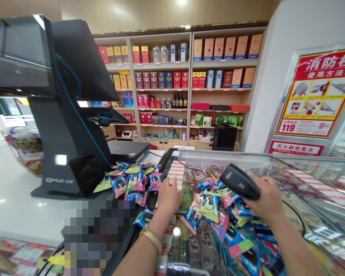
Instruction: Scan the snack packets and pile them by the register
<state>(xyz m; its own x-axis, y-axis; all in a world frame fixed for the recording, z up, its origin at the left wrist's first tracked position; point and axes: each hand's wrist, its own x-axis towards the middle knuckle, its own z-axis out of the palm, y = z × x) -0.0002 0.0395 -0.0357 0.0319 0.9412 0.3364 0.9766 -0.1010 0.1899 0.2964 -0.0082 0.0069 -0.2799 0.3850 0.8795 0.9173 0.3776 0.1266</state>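
Forearms [147, 237] flank packets [209, 207] cluttering the glass counter [218, 154], right of the register [60, 134].

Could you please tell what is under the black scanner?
Small colourful packets show heaped below the scanner, which the right hand holds. What its body and the hand cover cannot be seen.

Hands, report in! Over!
Right hand: gripping black plastic scanner. Left hand: beside red-and-white paper labels. Shiny multicoloured packets: heaped on glass counter; right forearm hiding some.
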